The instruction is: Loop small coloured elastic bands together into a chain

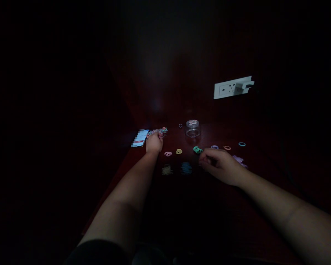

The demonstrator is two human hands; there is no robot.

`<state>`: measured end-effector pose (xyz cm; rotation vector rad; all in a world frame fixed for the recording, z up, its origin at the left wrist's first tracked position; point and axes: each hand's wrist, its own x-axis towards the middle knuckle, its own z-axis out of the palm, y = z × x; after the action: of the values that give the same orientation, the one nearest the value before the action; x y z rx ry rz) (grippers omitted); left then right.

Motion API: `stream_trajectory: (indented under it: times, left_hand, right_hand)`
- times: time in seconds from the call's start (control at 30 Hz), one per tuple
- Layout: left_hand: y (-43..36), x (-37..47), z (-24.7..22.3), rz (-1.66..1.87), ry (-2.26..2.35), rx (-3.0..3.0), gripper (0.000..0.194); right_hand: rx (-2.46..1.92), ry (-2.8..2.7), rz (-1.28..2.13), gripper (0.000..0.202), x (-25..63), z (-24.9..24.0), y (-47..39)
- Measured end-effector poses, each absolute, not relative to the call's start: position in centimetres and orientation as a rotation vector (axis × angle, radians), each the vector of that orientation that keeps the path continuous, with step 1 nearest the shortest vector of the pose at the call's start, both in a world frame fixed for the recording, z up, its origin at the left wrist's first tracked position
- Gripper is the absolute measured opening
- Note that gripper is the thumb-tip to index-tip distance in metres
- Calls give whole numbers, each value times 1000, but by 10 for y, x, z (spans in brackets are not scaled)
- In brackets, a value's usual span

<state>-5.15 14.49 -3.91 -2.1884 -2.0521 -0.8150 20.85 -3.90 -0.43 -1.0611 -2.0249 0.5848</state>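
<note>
Small elastic hair ties lie sorted by colour on a dark reddish table. My left hand (154, 142) is at a mixed pile of hair ties (164, 130) on the far left; its fingers are mostly hidden behind the hand. My right hand (220, 163) hovers or rests beside the green hair ties (197, 149), thumb and fingertips pinched together; whatever they hold is too dark to make out. Nearby are pink hair ties (168, 154), yellow ones (179, 151), a pale yellow heap (167, 169) and a blue heap (186, 168). Purple ties (239, 161) lie partly behind my right wrist.
A clear lidded jar (193, 129) stands at the back, with a single small ring (180, 126) left of it. A lit phone (140, 138) lies at the left edge. Orange (227, 148) and blue (242, 144) ties lie right. A wall socket (233, 87) holds a plug.
</note>
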Motion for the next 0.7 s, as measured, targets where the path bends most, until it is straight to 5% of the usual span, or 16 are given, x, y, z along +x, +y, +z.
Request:
stream_trajectory:
  times: [0.7]
  left_hand:
    - [147, -55, -43, -916, -1965, -2353, 23]
  right_hand:
    - [-1071, -2036, 568, 12, 207, -4, -38]
